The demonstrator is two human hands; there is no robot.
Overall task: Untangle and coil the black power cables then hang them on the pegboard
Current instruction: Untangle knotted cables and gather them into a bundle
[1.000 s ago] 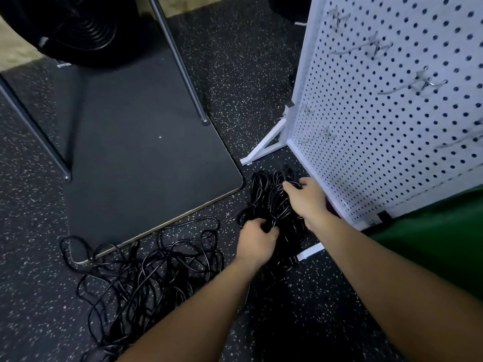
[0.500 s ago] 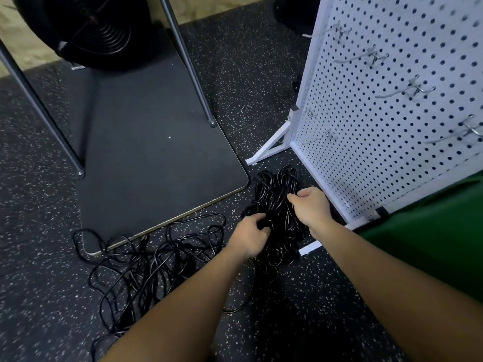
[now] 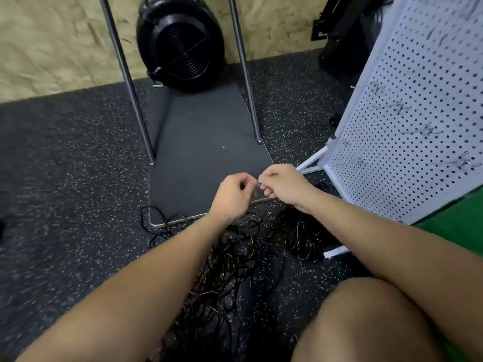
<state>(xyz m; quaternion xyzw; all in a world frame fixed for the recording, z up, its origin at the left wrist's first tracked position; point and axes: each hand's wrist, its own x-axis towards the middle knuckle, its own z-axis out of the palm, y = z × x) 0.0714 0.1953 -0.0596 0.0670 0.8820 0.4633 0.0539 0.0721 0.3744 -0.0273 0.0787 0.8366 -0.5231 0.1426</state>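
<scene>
My left hand [image 3: 234, 193] and my right hand [image 3: 283, 186] are raised close together above the mat's front edge. Their fingers are curled and they pinch a small thin tie [image 3: 258, 182] between them; blur hides its detail. A bunched coil of black cable [image 3: 304, 240] lies on the floor below my right wrist, beside the pegboard's foot. A loose tangle of black cables [image 3: 230, 259] spreads on the floor under my left forearm. The white pegboard [image 3: 407, 142] stands at the right with several metal hooks [image 3: 428, 130] on it.
A dark mat [image 3: 206, 142] lies ahead with two metal legs [image 3: 130, 82] standing on it. A black fan [image 3: 183, 43] sits against the wall behind it. My bare knee [image 3: 366, 322] is at the lower right, with a green surface [image 3: 460, 226] beside the pegboard.
Both hands have let go of the cable bundle and lifted up and away from it, coming together. The view has tilted upward, showing the fan and the wall.
</scene>
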